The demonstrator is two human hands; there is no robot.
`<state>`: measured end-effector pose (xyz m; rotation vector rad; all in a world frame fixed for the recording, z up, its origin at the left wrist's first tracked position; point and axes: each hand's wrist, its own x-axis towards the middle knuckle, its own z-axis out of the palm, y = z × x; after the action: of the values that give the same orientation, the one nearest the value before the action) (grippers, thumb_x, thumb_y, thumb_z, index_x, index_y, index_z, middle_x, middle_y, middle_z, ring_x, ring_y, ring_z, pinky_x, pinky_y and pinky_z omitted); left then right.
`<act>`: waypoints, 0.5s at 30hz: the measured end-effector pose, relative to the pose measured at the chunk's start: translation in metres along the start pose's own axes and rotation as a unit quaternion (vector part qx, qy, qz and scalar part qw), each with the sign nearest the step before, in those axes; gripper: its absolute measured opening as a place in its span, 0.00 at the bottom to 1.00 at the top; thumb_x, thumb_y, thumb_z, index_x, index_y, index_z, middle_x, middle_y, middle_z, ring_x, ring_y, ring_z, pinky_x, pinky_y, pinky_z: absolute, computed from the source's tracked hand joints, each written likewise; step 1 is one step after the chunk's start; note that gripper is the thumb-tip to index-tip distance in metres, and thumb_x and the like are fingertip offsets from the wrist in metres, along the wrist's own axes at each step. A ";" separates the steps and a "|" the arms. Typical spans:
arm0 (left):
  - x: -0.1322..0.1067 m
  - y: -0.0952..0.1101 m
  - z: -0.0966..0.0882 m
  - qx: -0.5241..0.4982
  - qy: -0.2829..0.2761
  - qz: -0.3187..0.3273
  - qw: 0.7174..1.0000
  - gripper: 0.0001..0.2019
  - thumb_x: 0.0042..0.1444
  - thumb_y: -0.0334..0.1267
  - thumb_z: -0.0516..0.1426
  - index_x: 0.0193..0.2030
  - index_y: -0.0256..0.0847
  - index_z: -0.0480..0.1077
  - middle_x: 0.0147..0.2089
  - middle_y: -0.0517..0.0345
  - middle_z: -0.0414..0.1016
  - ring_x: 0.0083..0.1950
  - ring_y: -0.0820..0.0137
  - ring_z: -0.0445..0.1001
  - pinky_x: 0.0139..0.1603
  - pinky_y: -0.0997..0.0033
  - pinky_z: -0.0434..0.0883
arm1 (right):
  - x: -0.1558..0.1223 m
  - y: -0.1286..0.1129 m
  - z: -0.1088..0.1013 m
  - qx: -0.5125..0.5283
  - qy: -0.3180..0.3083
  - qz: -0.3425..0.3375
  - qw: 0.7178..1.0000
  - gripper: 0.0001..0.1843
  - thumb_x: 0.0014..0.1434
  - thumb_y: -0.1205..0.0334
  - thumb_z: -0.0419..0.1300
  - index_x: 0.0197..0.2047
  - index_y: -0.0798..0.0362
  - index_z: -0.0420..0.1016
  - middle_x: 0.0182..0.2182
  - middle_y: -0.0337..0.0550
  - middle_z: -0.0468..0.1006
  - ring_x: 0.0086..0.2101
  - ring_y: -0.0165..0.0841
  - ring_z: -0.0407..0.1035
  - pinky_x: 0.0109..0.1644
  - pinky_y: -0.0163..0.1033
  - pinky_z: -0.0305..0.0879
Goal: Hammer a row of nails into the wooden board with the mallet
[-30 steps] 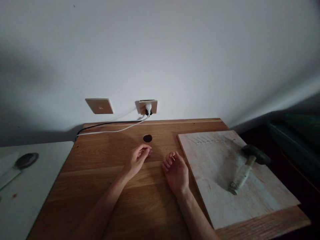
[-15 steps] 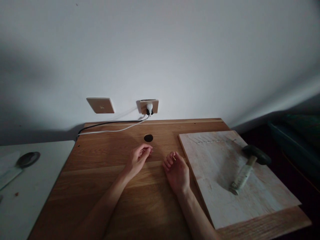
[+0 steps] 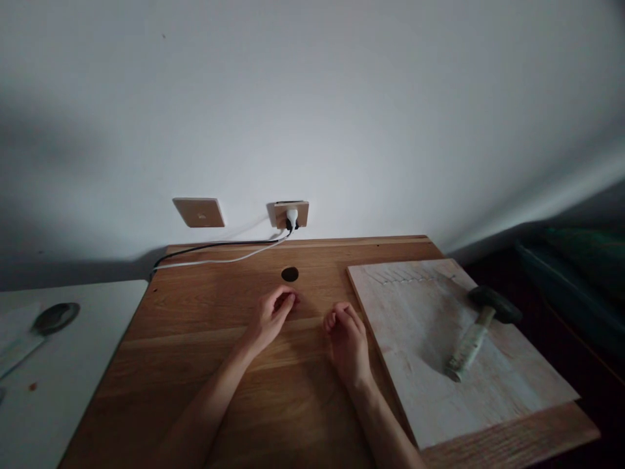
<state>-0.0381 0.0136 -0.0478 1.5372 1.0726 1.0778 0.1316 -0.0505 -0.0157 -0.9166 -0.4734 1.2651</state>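
Note:
My left hand (image 3: 274, 312) is over the wooden desk (image 3: 195, 365), thumb and forefinger pinched together. If something tiny sits between those fingertips, I cannot make it out. To its right, my right hand (image 3: 349, 342) is turned partly up with the fingers curled in, and its contents are hidden. Just beside that hand lies a pale wooden board (image 3: 410, 339). A row of thin nails (image 3: 410, 279) stands along the board's far part. On its right side rests a hammer (image 3: 471, 342) with a dark head and a worn, light handle.
Behind the desk is a white wall with a socket (image 3: 303, 212) holding a white plug (image 3: 291, 216) and a cover plate (image 3: 200, 213). Black and white cables (image 3: 219, 261) run left along the desk's back. A round cable hole (image 3: 290, 274) lies beyond my left hand. A white table (image 3: 97, 339) adjoins left.
My right hand's fingers have curled further inward. My left hand keeps its pinch in nearly the same place. The whole view has shifted slightly.

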 end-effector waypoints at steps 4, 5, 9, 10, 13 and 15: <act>0.001 0.003 0.000 -0.011 0.001 -0.001 1.000 0.14 0.66 0.50 0.58 0.42 0.41 0.77 0.40 0.53 0.83 0.42 0.64 0.82 0.45 0.66 0.76 | -0.012 -0.034 -0.019 -0.105 0.054 -0.140 0.983 0.12 0.60 0.53 0.69 0.33 0.49 0.72 0.26 0.33 0.69 0.27 0.29 0.61 0.31 0.35 0.58; 0.000 0.003 0.000 -0.020 0.001 -0.003 1.000 0.15 0.66 0.51 0.59 0.42 0.40 0.77 0.40 0.53 0.83 0.42 0.63 0.82 0.45 0.66 0.77 | -0.011 -0.049 -0.031 -0.143 0.079 -0.187 0.969 0.10 0.61 0.54 0.68 0.35 0.48 0.73 0.27 0.34 0.71 0.29 0.29 0.63 0.32 0.35 0.59; 0.000 -0.001 0.001 -0.050 -0.011 -0.008 0.999 0.18 0.66 0.55 0.59 0.45 0.40 0.77 0.41 0.51 0.83 0.43 0.63 0.83 0.46 0.65 0.78 | 0.012 -0.119 -0.109 -0.362 0.231 -0.341 0.836 0.13 0.57 0.53 0.68 0.41 0.48 0.74 0.35 0.41 0.77 0.34 0.36 0.71 0.40 0.43 0.65; 0.000 -0.002 0.002 -0.054 -0.013 -0.008 0.998 0.19 0.66 0.55 0.59 0.45 0.40 0.77 0.41 0.50 0.83 0.43 0.63 0.83 0.47 0.65 0.78 | 0.021 -0.137 -0.133 -0.432 0.277 -0.338 0.789 0.14 0.56 0.52 0.67 0.43 0.48 0.74 0.39 0.46 0.78 0.37 0.40 0.73 0.40 0.45 0.66; 0.000 -0.005 0.002 -0.053 -0.009 -0.001 0.999 0.20 0.66 0.57 0.58 0.45 0.40 0.77 0.40 0.50 0.83 0.43 0.64 0.82 0.46 0.66 0.77 | 0.046 -0.179 -0.197 -0.645 0.365 -0.219 0.635 0.16 0.59 0.56 0.61 0.48 0.53 0.77 0.45 0.62 0.78 0.48 0.52 0.73 0.47 0.52 0.67; 0.001 -0.007 0.002 -0.047 -0.008 0.004 0.999 0.20 0.67 0.57 0.58 0.45 0.40 0.77 0.40 0.50 0.83 0.42 0.64 0.82 0.45 0.66 0.77 | 0.056 -0.198 -0.226 -0.682 0.372 -0.186 0.601 0.19 0.59 0.56 0.60 0.50 0.57 0.80 0.44 0.70 0.78 0.55 0.61 0.69 0.52 0.58 0.64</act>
<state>-0.0370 0.0150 -0.0547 1.4729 0.9920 1.1049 0.4352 -0.0761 0.0025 -2.3278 -0.8770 -0.2216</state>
